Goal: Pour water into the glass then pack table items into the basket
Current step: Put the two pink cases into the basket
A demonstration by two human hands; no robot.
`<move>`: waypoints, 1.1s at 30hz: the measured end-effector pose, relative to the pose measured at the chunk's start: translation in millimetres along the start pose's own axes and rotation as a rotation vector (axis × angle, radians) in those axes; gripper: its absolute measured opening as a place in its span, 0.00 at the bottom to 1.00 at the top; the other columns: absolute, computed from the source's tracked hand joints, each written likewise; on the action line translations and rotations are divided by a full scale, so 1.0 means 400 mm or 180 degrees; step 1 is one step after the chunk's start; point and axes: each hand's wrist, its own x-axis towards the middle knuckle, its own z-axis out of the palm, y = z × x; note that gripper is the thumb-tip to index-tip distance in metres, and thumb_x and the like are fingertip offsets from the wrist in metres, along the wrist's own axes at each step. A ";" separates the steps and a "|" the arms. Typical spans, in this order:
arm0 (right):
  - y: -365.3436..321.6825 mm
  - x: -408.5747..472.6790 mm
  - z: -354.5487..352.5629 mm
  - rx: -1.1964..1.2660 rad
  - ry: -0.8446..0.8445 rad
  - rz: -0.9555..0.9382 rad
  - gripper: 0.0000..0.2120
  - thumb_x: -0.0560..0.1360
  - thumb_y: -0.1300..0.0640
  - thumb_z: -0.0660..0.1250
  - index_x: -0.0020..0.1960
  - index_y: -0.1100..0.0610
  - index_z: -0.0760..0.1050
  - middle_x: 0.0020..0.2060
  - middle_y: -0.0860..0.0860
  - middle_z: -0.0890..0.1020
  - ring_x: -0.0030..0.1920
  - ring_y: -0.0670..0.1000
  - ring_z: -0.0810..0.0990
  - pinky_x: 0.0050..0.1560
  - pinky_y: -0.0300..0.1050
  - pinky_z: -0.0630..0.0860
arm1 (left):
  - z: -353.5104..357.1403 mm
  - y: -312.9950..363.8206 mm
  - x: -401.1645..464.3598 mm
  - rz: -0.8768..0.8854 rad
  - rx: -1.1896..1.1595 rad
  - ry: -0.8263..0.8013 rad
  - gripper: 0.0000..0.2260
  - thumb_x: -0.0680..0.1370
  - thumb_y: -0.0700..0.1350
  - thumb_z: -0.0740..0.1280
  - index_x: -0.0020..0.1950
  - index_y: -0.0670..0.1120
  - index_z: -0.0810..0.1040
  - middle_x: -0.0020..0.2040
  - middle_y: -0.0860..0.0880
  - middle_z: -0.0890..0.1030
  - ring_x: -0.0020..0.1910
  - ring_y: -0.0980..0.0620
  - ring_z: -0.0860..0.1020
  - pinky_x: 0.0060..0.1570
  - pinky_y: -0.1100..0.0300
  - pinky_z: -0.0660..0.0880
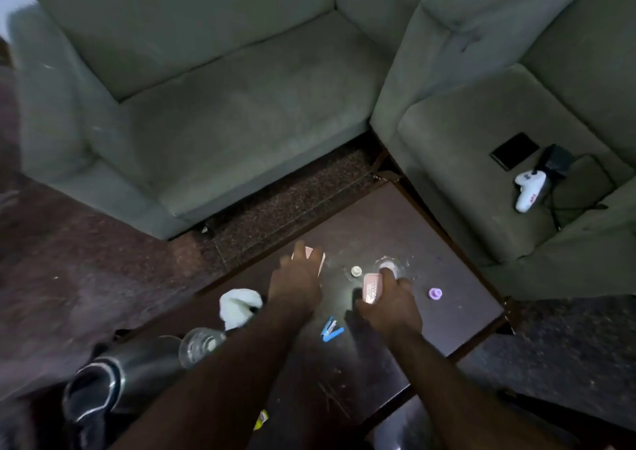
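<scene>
Table items are being gathered: the left hand [295, 286] is gripping a pink card-like object [315, 258], the right hand [389, 303] a pink studded case [371, 287], while the blue stapler [331, 329], white cloth [239, 306] and clear drinking glass [199, 346] are lying unpacked on the dark wooden table [447, 260], no basket showing.

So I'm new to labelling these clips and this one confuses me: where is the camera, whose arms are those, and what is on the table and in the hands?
There is no machine here. The single picture comes from a camera worn on a person's head, looking down, so the two arms are that person's own.

They reach over a dark table set before a grey sofa. The left hand holds a pink flat thing, too blurred to name. The right hand grips a small pink case.

On the table lie a white cloth, a blue stapler, a small white cap, a purple cap, a clear glass and a steel jug. No basket is in view. A white game controller lies on the sofa seat.
</scene>
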 end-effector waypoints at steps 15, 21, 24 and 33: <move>-0.674 -0.473 0.256 -0.0257 -0.0484 -0.1419 0.34 0.63 0.46 0.77 0.62 0.54 0.67 0.58 0.61 0.73 0.57 0.65 0.78 0.54 0.52 0.75 | -0.274 -0.636 -0.544 -0.0786 -0.0419 0.0744 0.33 0.67 0.46 0.74 0.70 0.49 0.66 0.70 0.44 0.64 0.62 0.38 0.73 0.57 0.44 0.77; -0.865 -0.782 0.561 -0.0275 -0.1015 -0.1799 0.34 0.61 0.45 0.78 0.58 0.60 0.68 0.59 0.62 0.73 0.58 0.65 0.76 0.56 0.53 0.74 | -0.196 -0.949 -0.867 -0.1202 -0.0590 0.0877 0.23 0.71 0.49 0.71 0.65 0.48 0.73 0.66 0.42 0.72 0.63 0.39 0.73 0.59 0.46 0.76; -0.927 -0.915 0.727 -0.0409 -0.1207 -0.1959 0.38 0.61 0.43 0.78 0.62 0.61 0.68 0.62 0.62 0.73 0.62 0.65 0.75 0.59 0.55 0.74 | -0.110 -1.111 -1.016 -0.1705 -0.0747 0.0828 0.24 0.71 0.50 0.71 0.66 0.51 0.71 0.67 0.44 0.71 0.63 0.38 0.74 0.58 0.43 0.77; -0.970 -1.107 1.255 -0.0961 -0.1628 -0.2434 0.35 0.66 0.41 0.76 0.66 0.54 0.67 0.64 0.62 0.71 0.64 0.63 0.74 0.63 0.53 0.72 | 0.319 -1.424 -1.290 -0.2802 -0.1188 0.0846 0.30 0.67 0.50 0.72 0.68 0.54 0.66 0.67 0.47 0.67 0.59 0.41 0.76 0.50 0.50 0.78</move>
